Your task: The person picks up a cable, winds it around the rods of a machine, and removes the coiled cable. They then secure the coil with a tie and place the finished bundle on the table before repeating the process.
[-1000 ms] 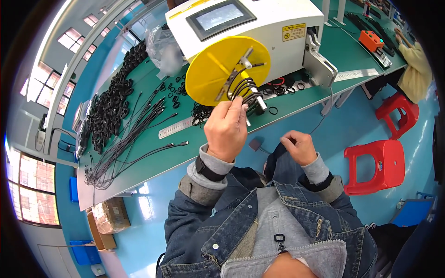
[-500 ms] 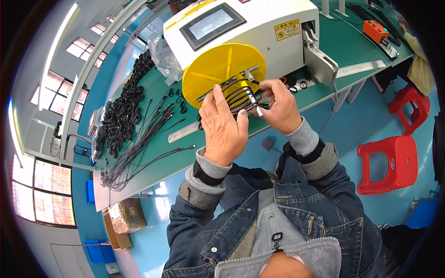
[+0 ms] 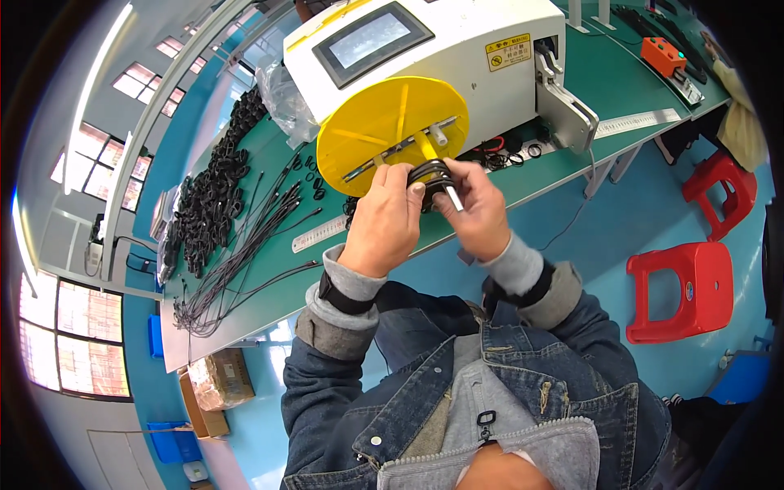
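Note:
A coil of black cable (image 3: pixel 430 171) sits in front of the yellow disc (image 3: pixel 359 131) of a white winding machine (image 3: pixel 482 98). My left hand (image 3: pixel 381 222) holds the coil's left side, its thumb and fingers pressed together. On the coil's right side my right hand (image 3: pixel 480 211) is closed, slightly blurred, with the fingers curled over the cable. A bright metal rod (image 3: pixel 454 198) pokes out below the coil between the hands. Whether the coil still encircles the disc's posts is partly hidden by my fingers.
Straight black cables (image 3: pixel 237 269) and a heap of coiled cables (image 3: pixel 208 196) lie on the green table at left. A steel ruler (image 3: pixel 318 234) runs under the machine. An orange control box (image 3: pixel 661 55) stands far right. Red stools (image 3: pixel 706 286) are on the floor.
Both hands have closed in around the cable coil, and its loops are bunched tighter. My right hand has moved down and left; the left fingers have left the disc's face.

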{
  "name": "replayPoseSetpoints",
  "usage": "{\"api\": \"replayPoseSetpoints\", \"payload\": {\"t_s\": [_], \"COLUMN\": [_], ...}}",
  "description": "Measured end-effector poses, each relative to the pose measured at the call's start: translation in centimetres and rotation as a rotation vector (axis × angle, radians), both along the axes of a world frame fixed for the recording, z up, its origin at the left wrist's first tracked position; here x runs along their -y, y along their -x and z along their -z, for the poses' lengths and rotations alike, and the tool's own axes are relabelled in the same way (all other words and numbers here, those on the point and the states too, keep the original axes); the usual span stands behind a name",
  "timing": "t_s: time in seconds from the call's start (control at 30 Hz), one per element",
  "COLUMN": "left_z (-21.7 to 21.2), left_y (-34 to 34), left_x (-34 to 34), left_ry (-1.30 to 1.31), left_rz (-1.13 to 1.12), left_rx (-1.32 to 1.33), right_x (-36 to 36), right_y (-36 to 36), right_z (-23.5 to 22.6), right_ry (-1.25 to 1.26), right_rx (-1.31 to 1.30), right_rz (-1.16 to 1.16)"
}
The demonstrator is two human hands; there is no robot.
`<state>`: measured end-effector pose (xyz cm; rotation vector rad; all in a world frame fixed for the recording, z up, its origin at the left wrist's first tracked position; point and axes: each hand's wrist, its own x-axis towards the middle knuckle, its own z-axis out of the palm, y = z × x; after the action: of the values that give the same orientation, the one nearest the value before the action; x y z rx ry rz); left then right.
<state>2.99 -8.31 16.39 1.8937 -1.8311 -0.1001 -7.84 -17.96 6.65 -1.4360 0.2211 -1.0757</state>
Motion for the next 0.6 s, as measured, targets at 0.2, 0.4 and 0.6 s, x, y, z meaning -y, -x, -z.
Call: {"api": "replayPoseSetpoints", "payload": {"t_s": [0.2,0.4,0.6], "left_z": [0.3,0.4,-0.6], "left_y": [0.9,2.1,2.5], "left_x": [0.0,-0.4,0.0], "left_ry": [0.022,0.120,-0.050], "left_rz": [0.048,-0.070,-0.059], "left_rx": [0.064,0.310,0.262], "right_x": [-0.9,-1.0,-1.0], "right_y": [-0.7,-0.5,-0.4], "right_z": [-0.7,-1.2,-1.8], "right_ry": [0.305,0.314,0.254], "right_rx": [-0.166,-0.171,-0.141], "right_rz": [0.389,0.375,0.310]}}
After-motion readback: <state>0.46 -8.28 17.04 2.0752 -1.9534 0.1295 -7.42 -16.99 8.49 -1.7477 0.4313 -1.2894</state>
